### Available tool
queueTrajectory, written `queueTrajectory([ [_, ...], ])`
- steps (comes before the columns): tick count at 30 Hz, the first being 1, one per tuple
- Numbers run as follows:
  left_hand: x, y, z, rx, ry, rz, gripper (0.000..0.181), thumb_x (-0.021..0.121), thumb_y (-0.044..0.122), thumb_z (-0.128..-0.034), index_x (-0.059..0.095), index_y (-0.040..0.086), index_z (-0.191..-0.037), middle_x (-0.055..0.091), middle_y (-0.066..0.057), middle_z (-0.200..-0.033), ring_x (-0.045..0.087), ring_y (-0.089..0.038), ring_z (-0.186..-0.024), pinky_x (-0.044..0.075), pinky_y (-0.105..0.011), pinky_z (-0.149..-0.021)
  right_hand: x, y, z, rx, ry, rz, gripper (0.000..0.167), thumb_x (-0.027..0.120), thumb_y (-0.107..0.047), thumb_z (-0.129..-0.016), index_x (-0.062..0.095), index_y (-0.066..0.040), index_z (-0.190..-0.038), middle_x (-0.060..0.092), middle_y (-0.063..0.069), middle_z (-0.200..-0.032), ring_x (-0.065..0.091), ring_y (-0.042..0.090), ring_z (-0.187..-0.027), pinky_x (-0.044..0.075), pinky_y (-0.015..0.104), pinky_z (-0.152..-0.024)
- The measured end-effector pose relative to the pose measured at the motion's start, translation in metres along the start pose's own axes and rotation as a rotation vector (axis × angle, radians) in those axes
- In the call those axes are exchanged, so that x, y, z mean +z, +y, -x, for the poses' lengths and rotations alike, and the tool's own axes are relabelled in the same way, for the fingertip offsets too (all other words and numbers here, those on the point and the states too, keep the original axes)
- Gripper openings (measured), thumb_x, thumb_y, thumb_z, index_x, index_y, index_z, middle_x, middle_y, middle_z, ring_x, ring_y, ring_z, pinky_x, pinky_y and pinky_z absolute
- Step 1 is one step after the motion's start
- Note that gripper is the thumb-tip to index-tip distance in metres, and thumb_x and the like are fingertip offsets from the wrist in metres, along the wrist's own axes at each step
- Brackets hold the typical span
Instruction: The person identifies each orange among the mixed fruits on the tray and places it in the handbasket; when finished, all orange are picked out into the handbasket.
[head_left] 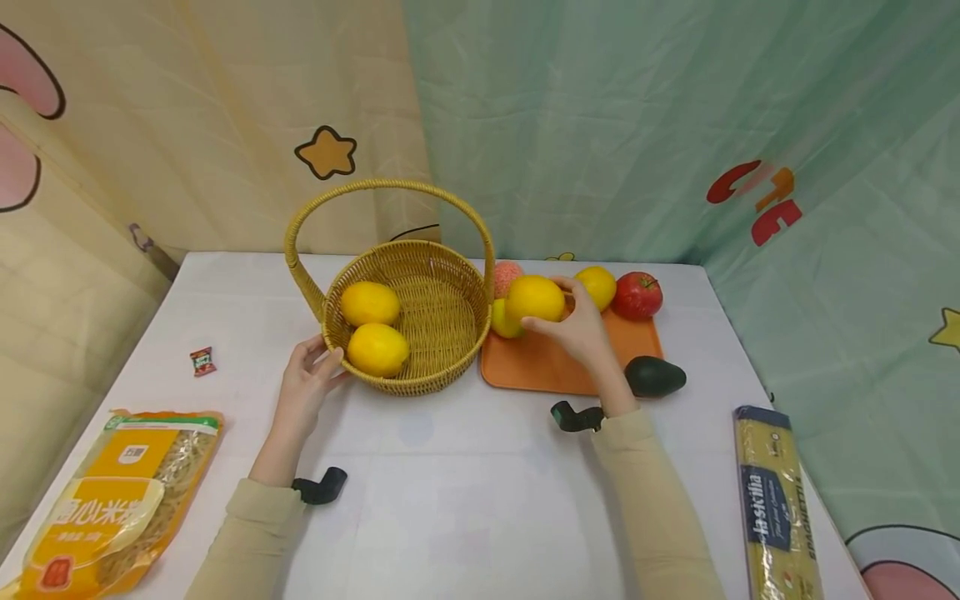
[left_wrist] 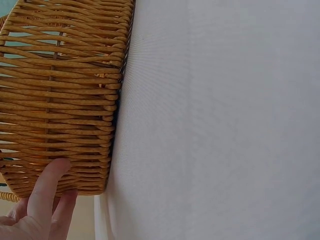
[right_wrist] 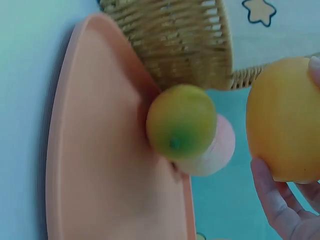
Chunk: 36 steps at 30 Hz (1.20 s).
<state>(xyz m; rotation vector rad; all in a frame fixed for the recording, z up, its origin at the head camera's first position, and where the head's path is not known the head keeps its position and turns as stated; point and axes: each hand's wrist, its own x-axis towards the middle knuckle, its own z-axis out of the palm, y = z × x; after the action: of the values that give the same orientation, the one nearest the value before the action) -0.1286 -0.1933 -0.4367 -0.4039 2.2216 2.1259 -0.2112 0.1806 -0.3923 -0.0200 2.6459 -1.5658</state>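
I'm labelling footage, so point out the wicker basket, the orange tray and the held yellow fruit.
Wicker basket (head_left: 444,318): head view, bare woven floor.
Orange tray (head_left: 543,368): head view, bare near side.
Held yellow fruit (head_left: 534,298): head view, middle of its visible side.

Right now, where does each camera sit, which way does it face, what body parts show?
Head: worn on the head, facing forward and down at the table; left hand, right hand and sleeves show.
Left wrist: on that wrist, facing the basket and table; left fingers show.
Right wrist: on that wrist, facing the tray and held yellow fruit; right fingers show.
Shared: head and right wrist both show the tray and yellow fruit.
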Motion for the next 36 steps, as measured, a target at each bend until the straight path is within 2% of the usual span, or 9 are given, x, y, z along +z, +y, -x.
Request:
queueTrajectory([
  [5,0.0,0.001,0.0,-0.004,0.002,-0.011,0.064,0.048,0.021,-0.1041,0.016,-0.001,-0.154,0.02,-0.02,-0.161,0.034,-0.033,-0.145,0.046,-0.04,-0.106,0.009,-0.012,0.007,-0.014,-0.061,-0.079,0.086,0.084,-0.041,-0.076,0.039,-0.015,-0.145,0.043,0.009,-0.144,0.043,0.032,-0.129,0.045,0.05,-0.108],
  [14,0.0,0.001,0.001,0.003,-0.007,-0.004,0.063,0.048,0.02,-0.1041,0.015,-0.001,-0.154,0.02,-0.02,-0.161,0.034,-0.034,-0.145,0.046,-0.039,-0.106,0.036,-0.034,0.015,-0.051,-0.154,-0.104,0.079,0.084,-0.037,-0.076,0.044,-0.022,-0.143,0.049,0.005,-0.137,0.049,0.029,-0.122,0.053,0.044,-0.094],
  [24,0.0,0.001,0.0,-0.009,0.002,-0.006,0.063,0.048,0.021,-0.1041,0.016,0.001,-0.154,0.02,-0.019,-0.161,0.034,-0.033,-0.145,0.047,-0.04,-0.107,0.07,-0.046,0.01,-0.089,-0.22,-0.105,0.077,0.083,-0.038,-0.076,0.047,-0.022,-0.142,0.049,0.001,-0.14,0.053,0.026,-0.118,0.056,0.041,-0.095],
  [29,0.001,0.0,0.0,-0.011,0.009,-0.013,0.064,0.048,0.022,-0.1041,0.016,0.002,-0.155,0.019,-0.019,-0.161,0.034,-0.033,-0.145,0.047,-0.041,-0.108,0.085,-0.051,0.005,-0.12,-0.21,-0.056,0.081,0.085,-0.042,-0.074,0.048,-0.02,-0.143,0.051,0.001,-0.141,0.055,0.022,-0.119,0.053,0.04,-0.102],
  [36,0.001,0.0,0.0,-0.011,0.01,-0.017,0.064,0.048,0.022,-0.1039,0.016,0.002,-0.155,0.019,-0.018,-0.161,0.034,-0.032,-0.145,0.047,-0.041,-0.108,0.103,-0.054,-0.009,-0.188,-0.17,0.101,0.086,0.083,-0.048,-0.074,0.047,-0.016,-0.145,0.052,0.003,-0.143,0.055,0.022,-0.121,0.052,0.041,-0.103],
])
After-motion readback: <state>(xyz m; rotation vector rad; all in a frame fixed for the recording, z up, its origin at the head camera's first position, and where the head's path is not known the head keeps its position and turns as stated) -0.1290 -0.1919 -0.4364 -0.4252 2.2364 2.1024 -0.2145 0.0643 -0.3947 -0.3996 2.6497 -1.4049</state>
